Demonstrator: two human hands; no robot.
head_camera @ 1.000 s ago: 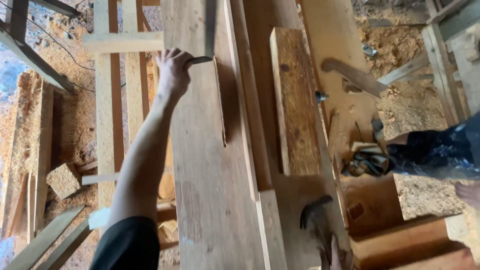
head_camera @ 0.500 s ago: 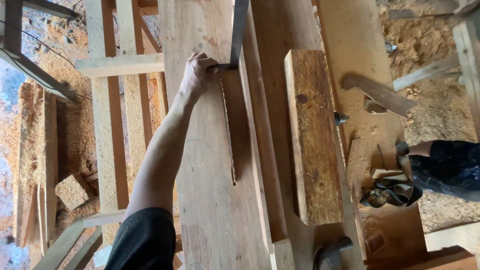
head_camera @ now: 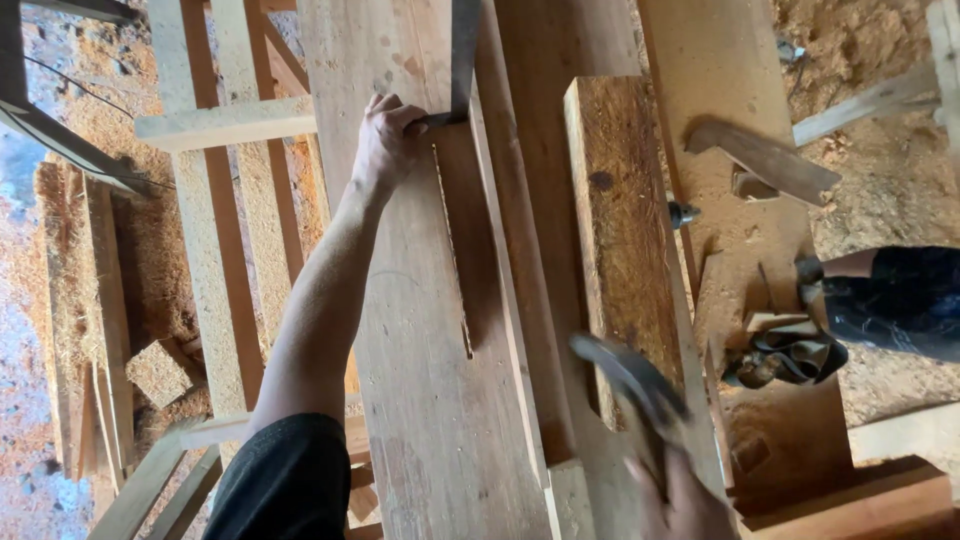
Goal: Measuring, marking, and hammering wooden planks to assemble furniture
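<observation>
Left hand: the left hand (head_camera: 385, 140) reaches far forward over the long pale wooden plank (head_camera: 410, 380), arm outstretched in a short black sleeve (head_camera: 285, 485).
Left grip: fingers curled and pressed together around the near end of a dark flat metal square (head_camera: 462, 55), pinching its short leg against the plank's face.
Metal square: its long blade runs away from the hand toward the top of the view, lying along the plank's right edge; the short leg lies across the plank under the fingertips.
Plank: lies lengthwise on the counter, running from the bottom of the view to the top; a thin dark line or crack (head_camera: 452, 250) runs along it from just below the hand toward the viewer.
Right hand: the right hand (head_camera: 680, 500) sits low at the bottom edge, blurred, close to the camera.
Right grip: closed around the handle of a dark curved tool with a metal head (head_camera: 625, 375); the blur hides what kind of tool it is.
Thick block: a rough brown wooden beam (head_camera: 620, 230) lies parallel to the plank, to its right, with a board between them.
Counter: more boards and a wooden frame of pale crossed rails (head_camera: 225, 125) show to the left, with sawdust on the ground (head_camera: 70, 260) beneath.
Right side: a small angled piece of wood (head_camera: 765, 160) rests on a wide board; another person's dark trouser leg and foot (head_camera: 890, 295) stand on the sawdust-covered ground nearby.
</observation>
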